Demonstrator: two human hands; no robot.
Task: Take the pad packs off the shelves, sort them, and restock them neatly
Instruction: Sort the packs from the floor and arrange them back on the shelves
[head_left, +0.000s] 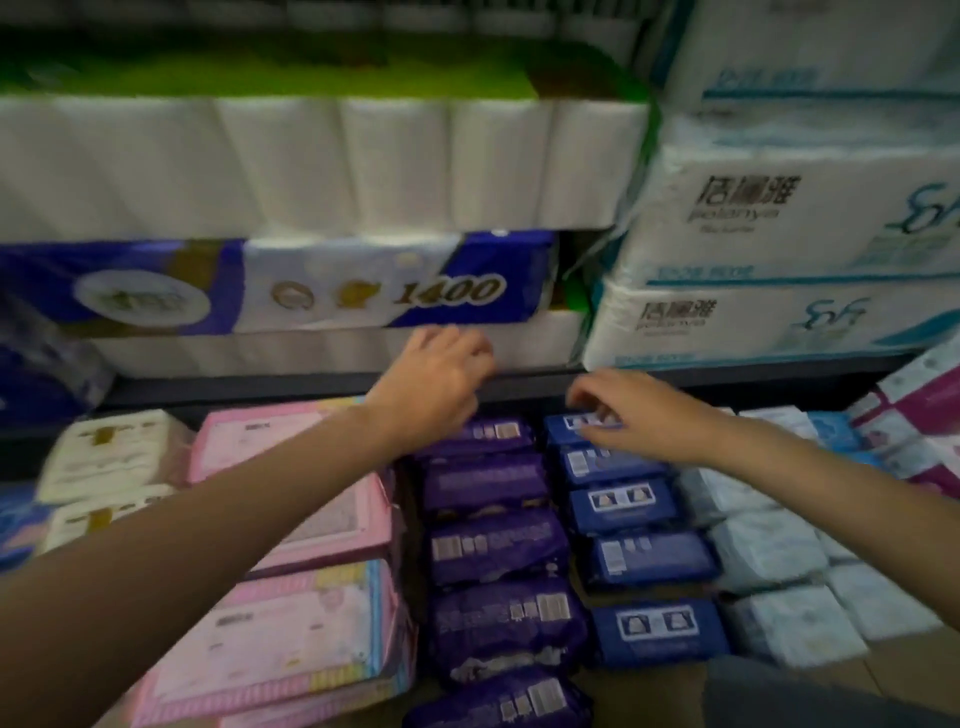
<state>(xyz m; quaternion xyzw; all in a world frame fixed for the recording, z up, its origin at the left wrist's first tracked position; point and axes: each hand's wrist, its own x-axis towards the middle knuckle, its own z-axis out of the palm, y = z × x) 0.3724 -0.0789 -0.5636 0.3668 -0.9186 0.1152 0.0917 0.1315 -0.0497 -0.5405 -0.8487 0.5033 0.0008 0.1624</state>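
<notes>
Pad packs lie in rows on the lower shelf. A column of purple packs (493, 545) runs down the middle, with a column of dark blue packs (639, 558) right of it. Pink packs (311, 525) are stacked at the left, pale blue-white packs (769, 551) at the right. My left hand (436, 384) hovers over the far end of the purple column with its fingers curled, holding nothing that I can see. My right hand (639, 410) reaches to the rearmost dark blue pack (576, 423), its fingertips touching that pack's top edge.
Above the dark shelf edge (519, 382) sit large toilet paper bundles: a blue and white one marked 1400 (363, 291) and white ones (779, 228) at the right. Cream packs (109, 452) lie far left, magenta and white packs (924, 415) far right.
</notes>
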